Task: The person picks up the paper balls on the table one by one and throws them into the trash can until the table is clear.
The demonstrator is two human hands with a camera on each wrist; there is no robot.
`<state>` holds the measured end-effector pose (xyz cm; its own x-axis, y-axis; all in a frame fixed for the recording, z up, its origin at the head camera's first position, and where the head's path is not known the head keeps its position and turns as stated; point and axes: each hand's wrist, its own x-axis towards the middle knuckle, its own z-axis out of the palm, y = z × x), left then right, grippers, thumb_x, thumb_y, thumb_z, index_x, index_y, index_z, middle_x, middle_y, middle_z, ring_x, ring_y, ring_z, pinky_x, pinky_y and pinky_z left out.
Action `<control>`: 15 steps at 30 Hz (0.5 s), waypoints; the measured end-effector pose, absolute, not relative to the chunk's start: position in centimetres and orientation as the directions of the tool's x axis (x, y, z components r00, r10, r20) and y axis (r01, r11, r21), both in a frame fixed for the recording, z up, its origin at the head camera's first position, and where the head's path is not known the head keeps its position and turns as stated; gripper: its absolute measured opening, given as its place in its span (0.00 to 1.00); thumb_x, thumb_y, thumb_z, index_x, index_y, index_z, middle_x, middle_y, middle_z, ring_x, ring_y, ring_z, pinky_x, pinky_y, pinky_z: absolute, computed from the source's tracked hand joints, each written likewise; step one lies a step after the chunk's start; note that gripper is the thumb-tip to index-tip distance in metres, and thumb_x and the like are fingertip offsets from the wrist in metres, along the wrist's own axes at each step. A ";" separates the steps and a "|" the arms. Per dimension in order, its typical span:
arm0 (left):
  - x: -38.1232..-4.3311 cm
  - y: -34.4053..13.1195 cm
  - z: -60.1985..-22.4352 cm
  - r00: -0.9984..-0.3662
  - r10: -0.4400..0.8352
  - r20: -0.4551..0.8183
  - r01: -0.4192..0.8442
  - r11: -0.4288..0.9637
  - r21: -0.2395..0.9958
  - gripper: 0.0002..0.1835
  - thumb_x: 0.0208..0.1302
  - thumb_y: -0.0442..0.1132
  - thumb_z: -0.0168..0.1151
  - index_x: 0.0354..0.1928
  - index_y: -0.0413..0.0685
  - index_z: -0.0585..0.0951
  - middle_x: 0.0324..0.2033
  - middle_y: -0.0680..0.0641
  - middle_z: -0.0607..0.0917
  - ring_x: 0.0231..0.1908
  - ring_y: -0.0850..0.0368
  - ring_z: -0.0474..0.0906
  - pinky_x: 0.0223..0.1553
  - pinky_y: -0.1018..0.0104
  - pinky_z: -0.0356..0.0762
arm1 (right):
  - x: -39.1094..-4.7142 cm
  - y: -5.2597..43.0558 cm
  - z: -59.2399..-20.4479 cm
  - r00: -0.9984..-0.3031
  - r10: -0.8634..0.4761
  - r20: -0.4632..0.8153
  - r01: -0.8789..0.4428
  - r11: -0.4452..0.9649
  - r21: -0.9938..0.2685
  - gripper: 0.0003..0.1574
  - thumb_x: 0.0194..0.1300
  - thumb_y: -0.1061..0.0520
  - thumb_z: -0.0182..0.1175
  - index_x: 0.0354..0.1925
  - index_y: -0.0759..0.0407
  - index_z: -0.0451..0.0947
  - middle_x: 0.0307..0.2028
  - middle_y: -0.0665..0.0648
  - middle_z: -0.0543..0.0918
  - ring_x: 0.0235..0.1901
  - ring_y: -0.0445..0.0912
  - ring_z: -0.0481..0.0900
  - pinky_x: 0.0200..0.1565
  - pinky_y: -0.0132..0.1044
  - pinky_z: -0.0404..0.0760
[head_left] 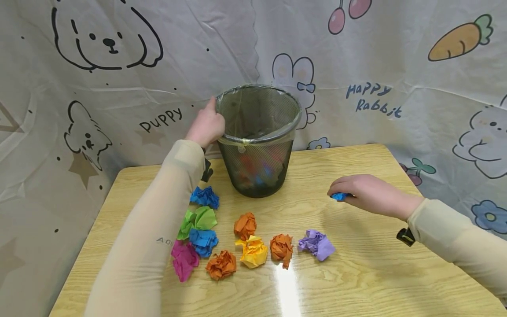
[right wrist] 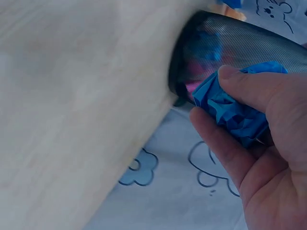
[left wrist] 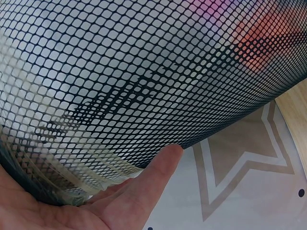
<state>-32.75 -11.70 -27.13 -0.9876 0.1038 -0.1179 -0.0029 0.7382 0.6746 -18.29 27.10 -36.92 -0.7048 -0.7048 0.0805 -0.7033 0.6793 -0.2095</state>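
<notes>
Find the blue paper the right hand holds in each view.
Head: blue paper right of centre, in the right hand.
Left wrist: not in it.
Right wrist: right of centre, in front of the mesh bin.
Shared landmark: the mesh bin, in all three views.

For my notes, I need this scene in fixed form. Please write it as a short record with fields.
Left hand: grips the rim of the bin
Right hand: holds a blue paper ball, right of the bin
Bin: dark mesh, upright, clear bag, coloured paper inside
Visible on table: crumpled paper, orange, blue, green, pink, yellow, purple
Behind: pale cloth with cartoon drawings
</notes>
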 end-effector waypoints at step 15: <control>-32.7 -11.7 -27.1 -0.985 0.101 -0.142 -0.022 0.739 0.673 0.38 0.74 0.36 0.28 0.82 0.55 0.31 0.76 0.36 0.60 0.12 0.59 0.55 0.19 0.64 0.67 | -20.1 27.8 -31.5 -0.731 -0.671 0.122 -0.682 0.712 -0.168 0.20 0.66 0.65 0.69 0.54 0.51 0.85 0.52 0.49 0.85 0.51 0.48 0.84 0.52 0.49 0.82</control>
<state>-32.73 -11.74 -27.12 -0.9847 0.1005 -0.1420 -0.0215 0.7395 0.6729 -20.10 27.77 -31.50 -0.7310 -0.6713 0.1220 -0.6819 0.7120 -0.1675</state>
